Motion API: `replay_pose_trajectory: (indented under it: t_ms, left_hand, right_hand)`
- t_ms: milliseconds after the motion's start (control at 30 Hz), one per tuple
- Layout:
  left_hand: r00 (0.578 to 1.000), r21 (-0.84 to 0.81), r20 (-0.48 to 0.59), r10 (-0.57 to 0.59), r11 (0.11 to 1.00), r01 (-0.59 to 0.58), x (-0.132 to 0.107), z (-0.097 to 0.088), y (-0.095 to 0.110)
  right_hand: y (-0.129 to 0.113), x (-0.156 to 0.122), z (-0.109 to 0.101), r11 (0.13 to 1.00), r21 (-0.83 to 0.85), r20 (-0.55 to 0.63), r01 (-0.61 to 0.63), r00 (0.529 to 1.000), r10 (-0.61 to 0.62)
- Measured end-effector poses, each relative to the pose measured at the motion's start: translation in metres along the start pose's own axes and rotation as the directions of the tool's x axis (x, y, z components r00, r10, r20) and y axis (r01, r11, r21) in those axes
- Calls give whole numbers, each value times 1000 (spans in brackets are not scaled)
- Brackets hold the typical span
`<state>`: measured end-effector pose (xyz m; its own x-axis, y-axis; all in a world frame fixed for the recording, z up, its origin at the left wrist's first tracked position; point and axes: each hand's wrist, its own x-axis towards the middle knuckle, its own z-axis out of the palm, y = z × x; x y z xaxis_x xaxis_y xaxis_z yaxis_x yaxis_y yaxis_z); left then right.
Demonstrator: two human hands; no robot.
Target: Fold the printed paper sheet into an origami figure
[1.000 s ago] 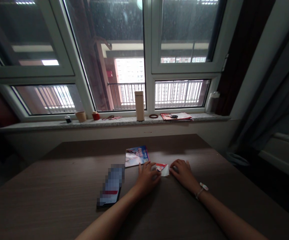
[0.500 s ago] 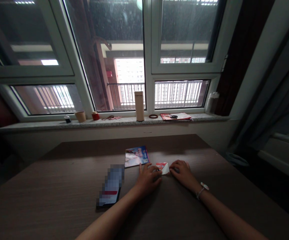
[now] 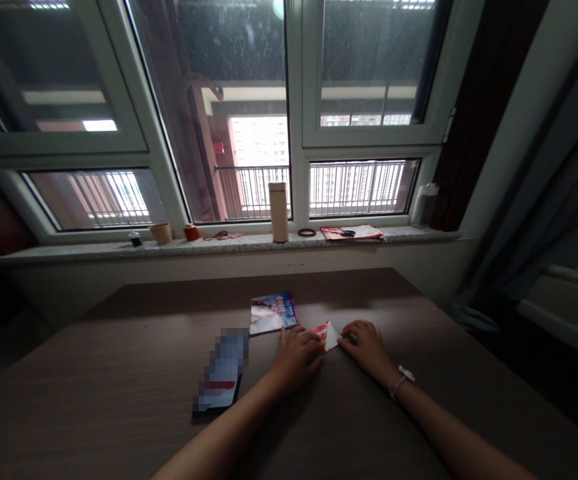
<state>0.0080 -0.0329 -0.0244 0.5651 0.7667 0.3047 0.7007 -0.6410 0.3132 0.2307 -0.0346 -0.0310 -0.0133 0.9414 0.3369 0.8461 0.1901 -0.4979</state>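
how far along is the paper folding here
Done: the small red-and-white paper already has folds, showing a white triangular flap. In hand: left hand and right hand press it on the table. Left: no finished shape is recognisable yet.

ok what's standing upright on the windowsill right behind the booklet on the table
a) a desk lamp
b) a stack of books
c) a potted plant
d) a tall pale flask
d: a tall pale flask stands upright on the windowsill, straight beyond the booklet that lies on the table; no plant, lamp or book stack shows there.
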Motion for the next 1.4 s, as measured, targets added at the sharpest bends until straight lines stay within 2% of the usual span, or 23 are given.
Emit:
replay_pose_trajectory:
  t_ms: [167,333,733,1133,1400]
  left_hand:
    - [999,6,34,-2,1000,1,0,1,-1]
    - [1000,11,17,7,1000,-7,0,0,0]
    - [1000,-16,9,-7,1000,7,1,2,-1]
    - [998,1,55,-11,1000,11,0,5,-4]
    - [998,3,63,-28,1000,28,0,2,-1]
  right_hand:
    - [-1,0,-1,1000,3,-31,22,999,-22]
    - [-10,-4,-3,998,10,-60,57,997,-56]
    - [-11,-2,0,994,16,-39,108,993,-107]
    - [-17,-4,-10,949,-49,-6,310,950,-311]
    - [-15,-3,-12,914,-101,25,392,920,-392]
